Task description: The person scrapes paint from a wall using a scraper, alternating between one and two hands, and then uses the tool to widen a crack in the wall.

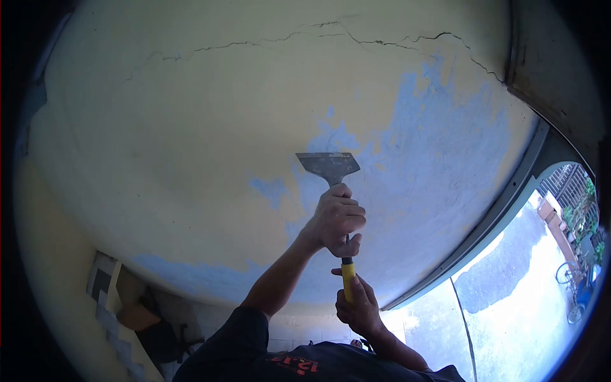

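Note:
A scraper [329, 164] with a wide, flat metal blade is held upright in front of the wall [210, 140]. Its blade lies at the lower edge of a blue patch where the cream paint is gone. My left hand [337, 219] is wrapped round the upper shaft, just below the blade. Lower down, my right hand [359, 305] grips the yellow handle [348, 280], with one finger stretched to the left. Whether the blade touches the wall is hard to tell.
A dark crack [382, 42] runs across the upper wall. A metal frame [471, 235] borders the wall at right, with sunlit ground and a bicycle [573, 290] beyond. At lower left are steps [114, 331] and a dark chair-like object [159, 340].

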`<state>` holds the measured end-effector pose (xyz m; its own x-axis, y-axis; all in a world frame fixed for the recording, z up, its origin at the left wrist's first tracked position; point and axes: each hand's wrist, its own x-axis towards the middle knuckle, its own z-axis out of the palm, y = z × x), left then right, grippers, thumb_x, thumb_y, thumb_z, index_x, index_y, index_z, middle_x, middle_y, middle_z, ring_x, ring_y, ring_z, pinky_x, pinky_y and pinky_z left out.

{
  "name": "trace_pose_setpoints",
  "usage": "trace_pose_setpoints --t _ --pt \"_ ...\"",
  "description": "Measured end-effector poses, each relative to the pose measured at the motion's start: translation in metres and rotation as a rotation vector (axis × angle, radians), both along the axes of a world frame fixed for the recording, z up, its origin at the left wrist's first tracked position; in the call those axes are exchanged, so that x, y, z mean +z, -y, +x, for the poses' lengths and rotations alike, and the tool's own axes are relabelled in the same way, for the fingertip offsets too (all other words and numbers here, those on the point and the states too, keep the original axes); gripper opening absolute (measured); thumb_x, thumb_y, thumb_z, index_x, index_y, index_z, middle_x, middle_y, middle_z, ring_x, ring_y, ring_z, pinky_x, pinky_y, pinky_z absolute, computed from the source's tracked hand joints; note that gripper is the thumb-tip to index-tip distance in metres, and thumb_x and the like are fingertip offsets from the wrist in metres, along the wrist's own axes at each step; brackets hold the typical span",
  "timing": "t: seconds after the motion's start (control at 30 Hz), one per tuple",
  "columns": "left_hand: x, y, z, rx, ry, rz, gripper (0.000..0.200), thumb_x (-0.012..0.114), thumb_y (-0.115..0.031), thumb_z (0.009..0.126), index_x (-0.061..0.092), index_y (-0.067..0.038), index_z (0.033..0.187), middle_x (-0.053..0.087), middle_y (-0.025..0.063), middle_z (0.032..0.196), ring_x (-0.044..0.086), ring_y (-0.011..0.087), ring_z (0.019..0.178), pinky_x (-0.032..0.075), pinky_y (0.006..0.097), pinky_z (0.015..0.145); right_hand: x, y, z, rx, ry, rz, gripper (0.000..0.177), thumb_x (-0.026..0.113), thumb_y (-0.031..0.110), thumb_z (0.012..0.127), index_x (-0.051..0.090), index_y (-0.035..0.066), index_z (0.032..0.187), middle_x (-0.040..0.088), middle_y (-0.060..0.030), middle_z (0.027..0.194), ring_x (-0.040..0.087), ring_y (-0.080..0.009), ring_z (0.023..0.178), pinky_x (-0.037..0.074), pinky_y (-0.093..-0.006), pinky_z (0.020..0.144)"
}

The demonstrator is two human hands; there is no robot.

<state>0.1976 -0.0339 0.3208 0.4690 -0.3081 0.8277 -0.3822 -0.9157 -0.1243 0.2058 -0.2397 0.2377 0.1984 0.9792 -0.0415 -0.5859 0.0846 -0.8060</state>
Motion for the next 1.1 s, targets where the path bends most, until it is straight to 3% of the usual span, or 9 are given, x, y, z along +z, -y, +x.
trace_pose_setpoints --t 0.03,0.1,0.43,0.77,0.87,1.1 --pt "0.006 -0.003 0.000 -0.014 0.001 0.005 0.034 0.048 -0.035 0.072 0.033 -0.013 0.050 0.036 0.0021 0.050 0.038 0.0227 0.043 0.033 0.0365 0.059 0.003 -0.005 0.001 -0.014 0.001 0.005 0.054 0.036 0.046 0.104 0.039 0.004 0.137 0.035 0.0020 0.056 0.030 -0.0062 0.040 0.027 -0.0218 0.038" --pt "0.019 -0.010 -0.004 0.010 0.016 0.033 0.022 0.055 -0.028 0.048 0.039 -0.013 0.050 0.041 0.0029 0.051 0.042 0.0236 0.046 0.036 0.0362 0.062 0.010 -0.012 0.000 -0.022 0.055 0.051 0.055 0.037 0.046 0.104 0.039 0.003 0.137 0.036 0.0018 0.056 0.030 -0.0064 0.040 0.026 -0.0220 0.038" --pt "0.043 -0.015 -0.012 -0.016 0.008 0.050 0.022 0.055 -0.029 0.047 0.040 -0.014 0.049 0.042 0.0019 0.050 0.042 0.0232 0.045 0.035 0.0359 0.061 0.026 -0.019 -0.012 -0.026 0.005 0.057 0.055 0.036 0.048 0.103 0.040 0.003 0.134 0.034 0.0017 0.055 0.030 -0.0060 0.039 0.027 -0.0215 0.037" --pt "0.150 -0.027 0.012 -0.015 0.222 0.291 0.020 0.058 -0.029 0.050 0.045 -0.014 0.052 0.045 0.0025 0.053 0.047 0.0247 0.049 0.038 0.0376 0.065 0.113 -0.042 0.019 -0.145 0.284 0.228 0.053 0.035 0.046 0.104 0.043 0.003 0.134 0.034 0.0046 0.055 0.028 -0.0044 0.039 0.025 -0.0208 0.037" --pt "0.120 -0.005 0.000 -0.069 0.252 0.260 0.020 0.059 -0.031 0.047 0.049 -0.016 0.056 0.047 -0.0002 0.060 0.049 0.0216 0.055 0.038 0.0398 0.067 0.080 -0.021 0.010 -0.168 0.345 0.251 0.050 0.038 0.042 0.104 0.045 0.001 0.132 0.038 0.0036 0.054 0.033 -0.0055 0.039 0.026 -0.0218 0.039" --pt "0.042 0.017 0.001 -0.110 0.018 0.166 0.022 0.058 -0.029 0.053 0.042 -0.013 0.052 0.042 0.0017 0.056 0.045 0.0213 0.051 0.036 0.0366 0.065 0.010 0.008 -0.015 -0.160 0.086 0.157 0.053 0.037 0.042 0.104 0.032 0.008 0.144 0.037 -0.0005 0.057 0.030 -0.0094 0.040 0.025 -0.0228 0.040"
